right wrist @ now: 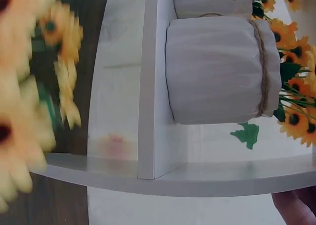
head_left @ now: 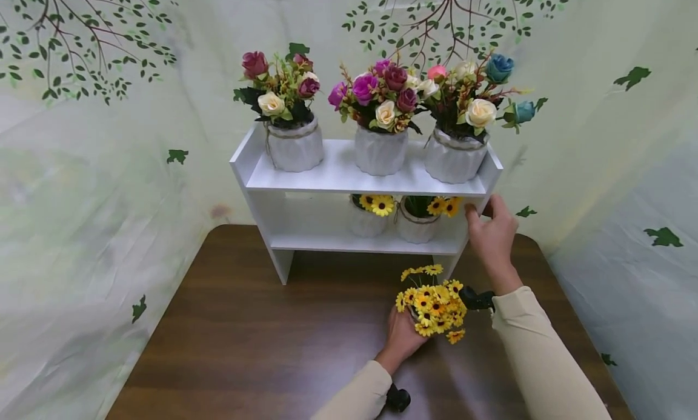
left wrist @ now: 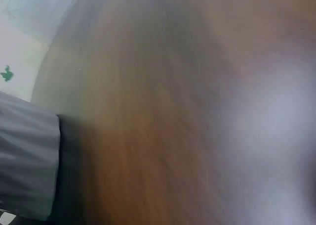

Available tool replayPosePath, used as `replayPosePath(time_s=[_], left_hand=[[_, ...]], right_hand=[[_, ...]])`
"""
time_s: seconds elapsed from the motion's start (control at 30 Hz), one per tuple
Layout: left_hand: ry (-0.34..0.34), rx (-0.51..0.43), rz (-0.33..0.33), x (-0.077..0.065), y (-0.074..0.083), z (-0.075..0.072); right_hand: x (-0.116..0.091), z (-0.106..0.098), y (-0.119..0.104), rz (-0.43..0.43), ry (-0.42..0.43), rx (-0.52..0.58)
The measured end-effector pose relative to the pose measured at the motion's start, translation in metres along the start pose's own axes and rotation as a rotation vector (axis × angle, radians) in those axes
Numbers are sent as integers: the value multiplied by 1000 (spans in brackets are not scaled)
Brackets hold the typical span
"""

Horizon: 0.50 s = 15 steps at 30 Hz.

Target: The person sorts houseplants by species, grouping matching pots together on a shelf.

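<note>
A bunch of small yellow sunflowers point(head_left: 433, 305) stands over my left hand point(head_left: 405, 336), which holds it from the left side, low down. The blossoms hide its base and most of my fingers. Up at the right side panel of a white two-tier shelf point(head_left: 338, 244), my right hand point(head_left: 493, 238) grips the panel edge, thumb in front. Part of that hand point(right wrist: 296, 207) shows beside the panel in the right wrist view. Two white pots, one of them a twine-tied pot point(right wrist: 219, 71), hold yellow flowers on the lower tier. The left wrist view is blurred and shows no hand.
On the top tier stand three white pots of mixed roses: a left pot point(head_left: 295, 146), a middle pot point(head_left: 380, 152) and a right pot point(head_left: 455, 158). The shelf stands at the back of a brown wooden table point(head_left: 245, 347), before a leaf-patterned curtain point(head_left: 207, 123).
</note>
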<state>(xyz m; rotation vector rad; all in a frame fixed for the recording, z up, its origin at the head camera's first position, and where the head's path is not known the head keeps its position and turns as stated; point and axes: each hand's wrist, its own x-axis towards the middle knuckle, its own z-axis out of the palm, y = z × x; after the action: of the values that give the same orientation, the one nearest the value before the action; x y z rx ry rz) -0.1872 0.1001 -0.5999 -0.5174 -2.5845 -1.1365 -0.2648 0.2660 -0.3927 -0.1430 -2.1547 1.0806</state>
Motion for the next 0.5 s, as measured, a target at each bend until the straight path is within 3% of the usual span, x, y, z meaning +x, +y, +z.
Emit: replayPosePath(time_s=[0.2, 0.3, 0.4, 0.5], left_hand=[[-9, -8, 39, -22, -25, -39], [-41, -138, -72, -32, -35, -71], [-11, -284, -193, -37, -40, -108], [83, -312, -183, -33, -42, -146]], right_hand=[[1, 0, -2, -9, 11, -12], [0, 2, -2, -10, 6, -4], [-1, 2, -2, -3, 12, -8], [-2, 1, 0, 7, 25, -12]])
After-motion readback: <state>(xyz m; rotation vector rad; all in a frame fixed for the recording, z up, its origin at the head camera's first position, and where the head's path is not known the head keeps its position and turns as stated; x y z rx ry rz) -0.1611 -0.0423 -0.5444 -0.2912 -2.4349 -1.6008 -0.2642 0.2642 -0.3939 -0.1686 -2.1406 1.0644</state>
